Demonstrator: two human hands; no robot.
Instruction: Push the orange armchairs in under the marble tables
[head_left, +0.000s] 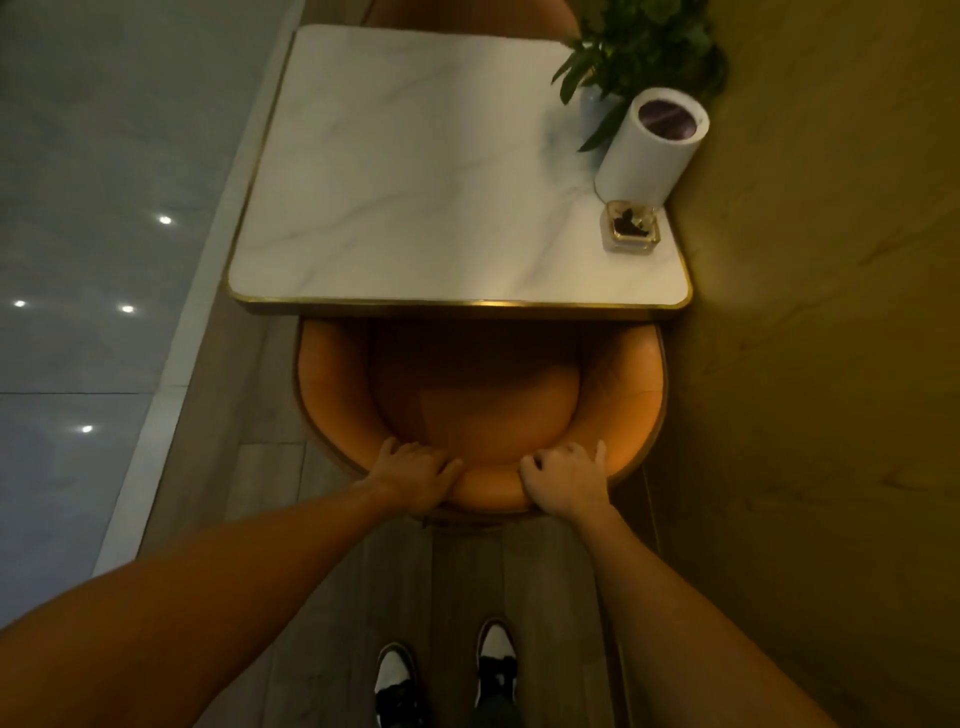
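The marble worktop (415, 171) is square, white with faint grey veins and a thin gold rim, and it stands tight against a dull yellow wall (831, 364) on the right. The light is dim and warm. Underfoot runs a strip of grey wood-look floor (467, 582); to the left, past a pale border, lies glossy grey tiled floor (78, 208) catching small ceiling-light reflections.

At the worktop's far right corner sits a leafy green plant (644, 47) in a pale pot, and just in front of it a white cylinder (652, 148) with a dark top. Nearer still, close to the wall edge, is a small square glass ashtray (631, 226) with something dark in it. The rest of the top is bare.

The orange armchair (478, 405) is partly under the near edge of the worktop: the front of its seat is hidden beneath the gold rim, while the curved back and rear cushion show. Its right side is very close to the wall. Beyond the far edge, another orange chair back (467, 13) just shows.

The person's left hand (413, 480) and right hand (566, 483) both rest on the top of the chair's backrest, fingers curled over the padded rim, arms stretched out. Black-and-white shoes (447, 680) stand on the wood strip behind the chair.
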